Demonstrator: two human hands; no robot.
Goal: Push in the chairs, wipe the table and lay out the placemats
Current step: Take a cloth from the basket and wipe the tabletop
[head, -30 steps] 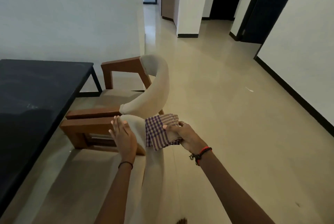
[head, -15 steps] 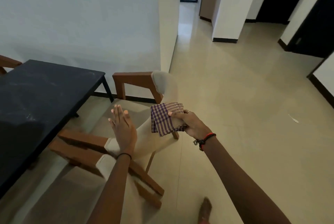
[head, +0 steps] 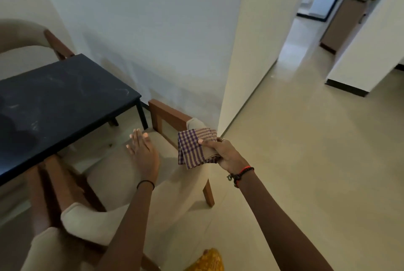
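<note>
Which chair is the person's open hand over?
The near chair by the black table's corner, under the left hand. The other chair stands beyond the table's far end, untouched.

left hand [head: 143,152] flat, fingers spread, over chair [head: 122,174] seat, frame centre | right hand [head: 225,153] gripping folded checked cloth [head: 193,147] | black surface [head: 54,100] left | second chair [head: 24,37] upper left

Both bare forearms reached forward. The left hand [head: 143,150] was flat and open, fingers straight and together, a thin black band at its wrist. The right hand [head: 225,152] was closed, thumb on top pinching, a beaded red-and-black bracelet behind the grip.
</note>
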